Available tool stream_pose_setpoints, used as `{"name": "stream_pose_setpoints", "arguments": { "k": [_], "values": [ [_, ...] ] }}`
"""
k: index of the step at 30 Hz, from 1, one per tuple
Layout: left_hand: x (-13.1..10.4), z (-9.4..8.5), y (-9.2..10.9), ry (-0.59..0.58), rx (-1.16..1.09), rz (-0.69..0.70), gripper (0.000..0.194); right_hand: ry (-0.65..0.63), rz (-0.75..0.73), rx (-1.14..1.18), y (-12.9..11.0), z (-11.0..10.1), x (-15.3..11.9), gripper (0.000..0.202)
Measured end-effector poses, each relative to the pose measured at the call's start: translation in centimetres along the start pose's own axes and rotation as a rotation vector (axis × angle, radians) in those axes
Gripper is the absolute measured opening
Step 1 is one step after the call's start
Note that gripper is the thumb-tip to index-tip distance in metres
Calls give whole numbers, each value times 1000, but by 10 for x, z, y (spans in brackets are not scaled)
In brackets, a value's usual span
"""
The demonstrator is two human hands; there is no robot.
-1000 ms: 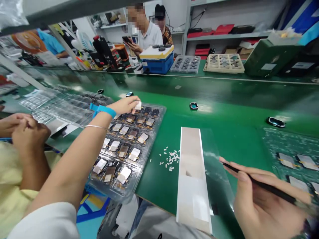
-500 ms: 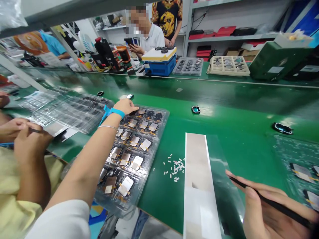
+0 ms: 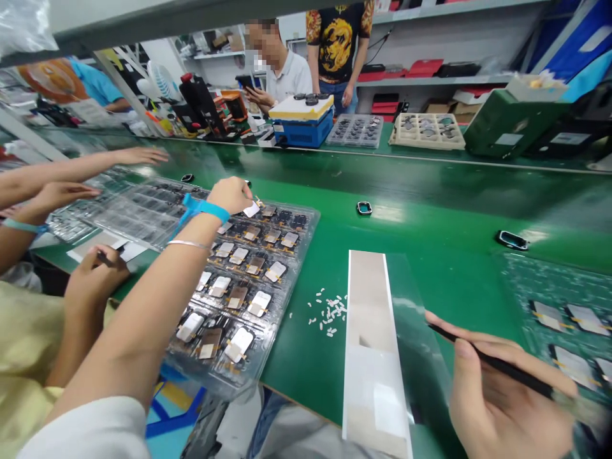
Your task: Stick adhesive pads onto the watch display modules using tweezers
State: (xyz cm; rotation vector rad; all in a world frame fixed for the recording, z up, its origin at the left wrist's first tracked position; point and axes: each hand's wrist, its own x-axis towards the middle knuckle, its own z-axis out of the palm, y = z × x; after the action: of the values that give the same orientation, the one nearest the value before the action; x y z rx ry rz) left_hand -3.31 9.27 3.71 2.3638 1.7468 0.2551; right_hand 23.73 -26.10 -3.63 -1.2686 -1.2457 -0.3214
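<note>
The bench (image 3: 315, 376) is glossy green. Clear plastic makes up the tray (image 3: 282, 296), whose parts (image 3: 240, 345) are white or brownish with touches of orange at their sides. The strip (image 3: 370, 382) runs beige and white between white edges, and the chips (image 3: 329, 310) are white (a pale scatter against the green). The tool (image 3: 511, 370) is black, the wristband (image 3: 214, 210) bright blue, the bangle (image 3: 189, 243) silver. Behind, the box (image 3: 303, 132) is blue, and a black shirt (image 3: 354, 32) bears a golden dragon (image 3: 332, 41).

No text is legible; the green box (image 3: 519, 118) bears an unreadable label (image 3: 509, 139).
</note>
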Motion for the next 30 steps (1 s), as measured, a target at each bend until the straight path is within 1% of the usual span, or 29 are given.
{"name": "stream_pose_setpoints", "arguments": {
  "k": [2,4,6,9,11,14,16,18,21,23,24,26,27,29,30],
  "values": [
    [-22,-2,5,8,-11,22,19,23,23,49,0,0,-1,19],
    [-47,3,13,26,-14,60,25,17,45,87,-1,0,-3,22],
    [-68,11,21,54,-9,103,32,-5,59,126,-1,0,-6,26],
    [-86,22,26,73,12,145,37,-33,88,184,-1,0,-9,34],
    [-86,28,24,66,32,162,39,-34,98,211,0,-1,-10,37],
    [-78,34,19,41,68,211,48,-28,97,220,1,-1,-11,37],
    [-69,38,17,10,88,286,52,-28,88,211,2,-2,-12,37],
    [-60,40,18,-36,104,381,52,-36,89,195,4,-2,-13,36],
    [-49,38,19,-85,125,476,47,-45,116,166,4,-3,-15,33],
    [-49,32,21,-70,137,500,45,-43,126,167,2,-3,-14,33],
    [-52,29,23,-50,140,508,43,-39,128,178,0,-3,-14,33],
    [-71,21,31,-8,140,528,40,-32,141,224,-4,-3,-12,34],
    [-87,18,38,5,134,546,37,-25,155,253,-5,-3,-11,34],
    [-130,16,57,22,110,596,29,-32,213,296,-8,-4,-10,31],
    [-155,17,68,39,76,652,22,-58,254,310,-9,-5,-9,28]
  ]
}}
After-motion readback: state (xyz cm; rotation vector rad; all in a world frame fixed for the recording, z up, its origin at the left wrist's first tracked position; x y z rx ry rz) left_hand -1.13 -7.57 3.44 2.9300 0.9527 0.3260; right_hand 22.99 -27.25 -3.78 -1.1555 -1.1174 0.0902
